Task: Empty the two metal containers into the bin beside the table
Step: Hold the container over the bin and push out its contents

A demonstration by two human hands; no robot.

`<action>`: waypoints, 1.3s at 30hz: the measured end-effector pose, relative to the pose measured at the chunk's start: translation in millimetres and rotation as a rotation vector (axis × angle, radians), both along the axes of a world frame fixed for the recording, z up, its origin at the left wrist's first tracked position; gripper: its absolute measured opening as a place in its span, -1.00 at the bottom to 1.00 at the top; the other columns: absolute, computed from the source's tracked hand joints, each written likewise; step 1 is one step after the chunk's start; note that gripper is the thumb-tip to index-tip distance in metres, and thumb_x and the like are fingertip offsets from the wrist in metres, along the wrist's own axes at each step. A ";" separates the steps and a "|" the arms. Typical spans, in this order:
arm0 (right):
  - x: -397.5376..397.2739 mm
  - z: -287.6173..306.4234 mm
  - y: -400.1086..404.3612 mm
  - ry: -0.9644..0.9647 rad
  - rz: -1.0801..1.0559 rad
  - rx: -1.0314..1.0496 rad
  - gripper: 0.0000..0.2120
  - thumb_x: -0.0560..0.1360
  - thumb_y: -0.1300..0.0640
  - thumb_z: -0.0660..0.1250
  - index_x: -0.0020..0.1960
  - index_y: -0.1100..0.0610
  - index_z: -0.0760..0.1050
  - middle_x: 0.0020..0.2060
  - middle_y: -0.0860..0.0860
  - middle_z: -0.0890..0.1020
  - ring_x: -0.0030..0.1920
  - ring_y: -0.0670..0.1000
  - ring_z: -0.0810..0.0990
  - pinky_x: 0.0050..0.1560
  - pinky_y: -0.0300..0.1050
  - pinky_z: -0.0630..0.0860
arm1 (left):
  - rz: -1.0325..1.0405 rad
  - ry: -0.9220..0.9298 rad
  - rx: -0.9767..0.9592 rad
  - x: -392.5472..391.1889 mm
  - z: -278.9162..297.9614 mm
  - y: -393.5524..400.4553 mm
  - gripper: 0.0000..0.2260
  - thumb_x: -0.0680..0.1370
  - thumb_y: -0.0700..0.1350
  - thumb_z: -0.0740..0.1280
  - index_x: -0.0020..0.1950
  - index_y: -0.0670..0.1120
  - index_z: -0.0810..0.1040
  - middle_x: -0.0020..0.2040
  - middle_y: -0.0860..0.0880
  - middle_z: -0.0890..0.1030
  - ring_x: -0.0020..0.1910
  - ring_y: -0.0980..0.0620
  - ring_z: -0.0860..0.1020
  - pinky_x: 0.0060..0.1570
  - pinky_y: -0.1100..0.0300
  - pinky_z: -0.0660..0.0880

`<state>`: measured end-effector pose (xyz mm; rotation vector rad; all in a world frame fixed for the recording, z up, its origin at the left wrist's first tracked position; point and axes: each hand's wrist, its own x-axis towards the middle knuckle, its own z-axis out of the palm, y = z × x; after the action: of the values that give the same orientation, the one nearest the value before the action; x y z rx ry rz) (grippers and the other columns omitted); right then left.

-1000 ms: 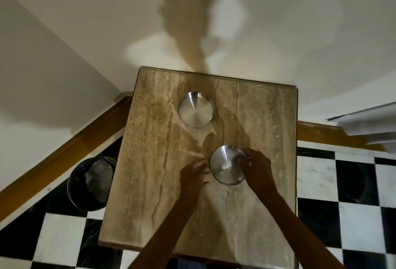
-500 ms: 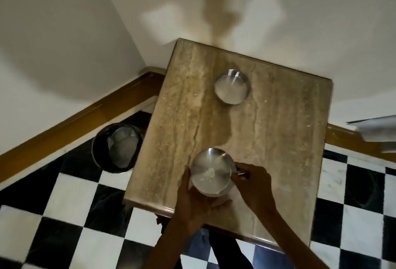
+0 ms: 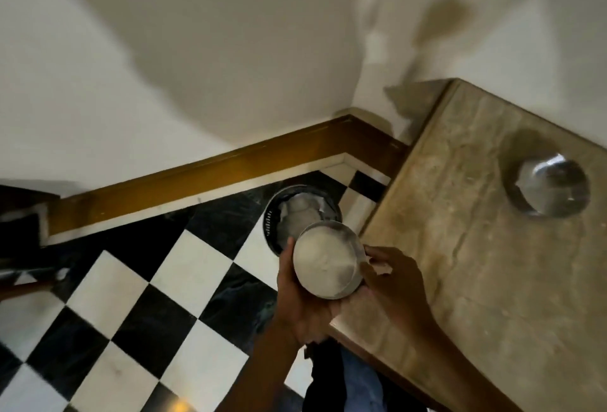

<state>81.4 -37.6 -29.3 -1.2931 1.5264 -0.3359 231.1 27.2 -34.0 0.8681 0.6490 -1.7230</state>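
Metal container (image 3: 328, 263), white residue inside, sits clasped between left hand (image 3: 303, 300) and right hand (image 3: 392, 283); bin (image 3: 279, 214) just beyond the grip; second container (image 3: 547, 190) on the surface (image 3: 476, 280) rightward, well apart.

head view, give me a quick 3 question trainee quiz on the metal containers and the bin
1. True or false: both hands, left hand and right hand, hold the near metal container.
2. Where is the far metal container? A) on the table B) on the floor C) in the bin
3. Fill in: the held container sits off the table's edge, just short of the ___.

Key: 1 true; 2 A; 3 bin
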 end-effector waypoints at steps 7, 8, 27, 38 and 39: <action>67.1 -46.0 -45.7 -0.070 0.327 -0.063 -0.69 0.59 0.09 0.32 0.32 0.06 0.53 0.20 0.01 0.65 0.18 -0.10 0.63 0.04 -0.30 0.61 | -0.188 -0.444 0.270 59.3 -83.7 -49.8 -0.44 0.35 0.29 0.52 0.15 -0.08 0.63 0.20 -0.26 0.66 0.18 -0.21 0.61 0.25 -0.16 0.55; 73.5 -49.3 -51.1 -0.068 0.405 -0.092 -0.67 0.61 0.06 0.28 0.36 0.05 0.49 0.23 0.01 0.63 0.20 -0.12 0.61 0.03 -0.39 0.57 | -0.282 -0.581 0.268 63.1 -96.3 -53.8 -0.39 0.23 0.35 0.57 0.05 -0.07 0.66 0.12 -0.26 0.70 0.07 -0.19 0.64 0.16 -0.06 0.60; 79.2 -59.7 -41.0 0.391 1.213 -0.550 -0.17 0.57 -0.37 -0.02 0.59 0.22 0.02 0.59 0.19 0.06 0.60 0.17 0.04 0.51 0.19 0.26 | -1.063 -1.935 -0.590 108.7 -119.6 -43.6 0.15 0.23 0.43 0.50 0.60 -0.16 0.15 0.59 -0.19 0.26 0.53 -0.17 0.28 0.48 -0.12 0.36; 62.8 -39.8 -46.5 0.280 1.068 -0.654 -0.21 0.58 -0.32 -0.01 0.59 0.21 0.01 0.59 0.19 0.07 0.62 0.13 0.01 0.60 0.03 0.06 | -1.013 -1.920 -0.579 86.4 -106.3 -47.4 0.11 0.24 0.36 0.56 0.56 -0.26 0.27 0.56 -0.22 0.31 0.55 -0.18 0.27 0.46 -0.24 0.34; 60.9 -40.9 -46.2 0.285 1.076 -0.667 -0.20 0.57 -0.32 -0.01 0.59 0.21 0.01 0.59 0.19 0.07 0.62 0.13 0.00 0.60 0.02 0.04 | -1.009 -1.901 -0.587 82.9 -104.3 -48.0 0.10 0.25 0.36 0.55 0.56 -0.25 0.27 0.56 -0.22 0.32 0.56 -0.17 0.27 0.47 -0.23 0.33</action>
<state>142.3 -83.8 -70.2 -2.5587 0.7241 0.0708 314.0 -20.7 -138.3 1.9158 -1.6504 -0.8697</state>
